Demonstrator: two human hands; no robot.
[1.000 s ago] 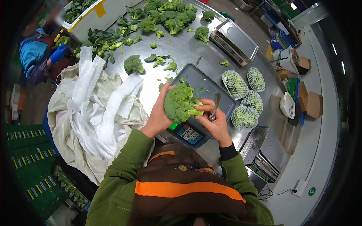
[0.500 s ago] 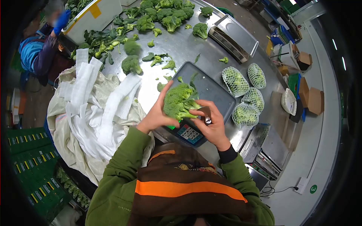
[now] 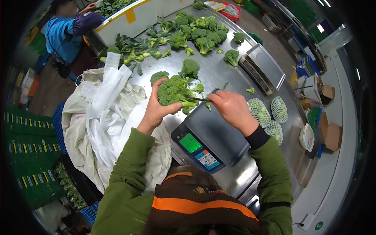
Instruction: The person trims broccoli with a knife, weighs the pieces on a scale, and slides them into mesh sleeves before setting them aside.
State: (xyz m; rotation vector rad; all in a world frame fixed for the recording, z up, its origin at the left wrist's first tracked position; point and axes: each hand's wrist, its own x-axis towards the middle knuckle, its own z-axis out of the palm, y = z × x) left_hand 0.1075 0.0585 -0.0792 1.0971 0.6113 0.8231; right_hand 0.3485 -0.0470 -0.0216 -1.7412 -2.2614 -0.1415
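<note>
Metal table [image 3: 213,69] well lit, floor past its left edge dim. White glare by near edge, beside scale [image 3: 215,121]. Scale display [image 3: 190,143] glowing green. Bare lamp [image 3: 358,73] beyond right edge. Held broccoli [image 3: 169,92] clear. Wall [image 3: 329,188] bowed, frame corners black. Person [image 3: 62,37] off far left corner: head blurred.

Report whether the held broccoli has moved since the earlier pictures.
Yes: against the scale's green display, the held broccoli has moved forward and to the left, leaving that display uncovered.
</note>
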